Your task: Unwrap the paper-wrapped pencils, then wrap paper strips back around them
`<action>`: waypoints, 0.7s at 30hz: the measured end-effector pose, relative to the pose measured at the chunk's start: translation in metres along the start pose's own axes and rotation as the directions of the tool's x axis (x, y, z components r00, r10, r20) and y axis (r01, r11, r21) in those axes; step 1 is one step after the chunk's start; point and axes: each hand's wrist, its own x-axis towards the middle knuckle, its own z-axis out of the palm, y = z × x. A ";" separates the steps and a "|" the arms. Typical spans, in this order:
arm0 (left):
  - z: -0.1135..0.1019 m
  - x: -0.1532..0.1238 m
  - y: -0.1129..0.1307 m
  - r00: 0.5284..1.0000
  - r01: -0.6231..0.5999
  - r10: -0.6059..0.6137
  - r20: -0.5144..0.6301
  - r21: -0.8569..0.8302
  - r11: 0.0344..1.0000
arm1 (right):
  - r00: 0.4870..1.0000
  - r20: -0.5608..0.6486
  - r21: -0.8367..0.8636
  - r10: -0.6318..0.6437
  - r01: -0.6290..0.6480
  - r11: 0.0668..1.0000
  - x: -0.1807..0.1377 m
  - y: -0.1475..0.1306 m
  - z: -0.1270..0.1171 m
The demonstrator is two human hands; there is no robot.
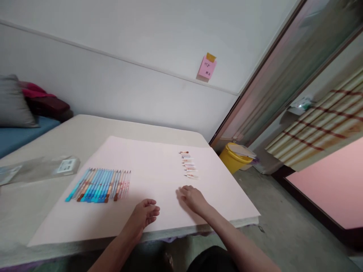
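Note:
My left hand (145,212) hovers over the front part of a large pale pink sheet (159,166), its fingers loosely curved and apart, with nothing visible in them. Up and to its left lies a row of slim pens (100,185), side by side, in blue, brown and greyish tones. My right hand (193,197) is low over the sheet, palm down with fingers stretched, and nothing shows in it. Just beyond its fingers several short pen-like pieces with dark tips (188,166) lie in a column; the farthest has a brown end. Their exact kind is too small to tell.
A clear plastic bag with a white label (66,166) lies on the table left of the sheet. A white wall with a pink note (207,68) rises behind. A yellow bucket (234,158) stands on the floor right of the table. A grey cushion (15,102) is at far left.

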 end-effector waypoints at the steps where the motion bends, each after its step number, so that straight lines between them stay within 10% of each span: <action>1: -0.001 0.000 -0.001 1.000 -0.006 0.006 0.004 0.009 1.000 | 0.998 0.035 0.004 -0.048 0.048 0.999 -0.001 -0.013 -0.006; 10: -0.012 -0.006 0.008 0.980 -0.195 0.201 0.006 0.272 0.942 | 0.991 0.093 0.106 -0.093 0.083 0.991 -0.003 -0.091 -0.035; 16: -0.035 0.011 0.018 0.850 -0.293 0.526 0.005 0.835 0.466 | 0.988 0.149 0.089 -0.046 0.033 0.995 -0.003 -0.093 -0.005; 21: -0.049 0.020 0.006 0.777 -0.018 0.625 0.079 0.995 -0.103 | 0.986 0.151 0.066 -0.069 0.059 0.996 -0.008 -0.083 0.006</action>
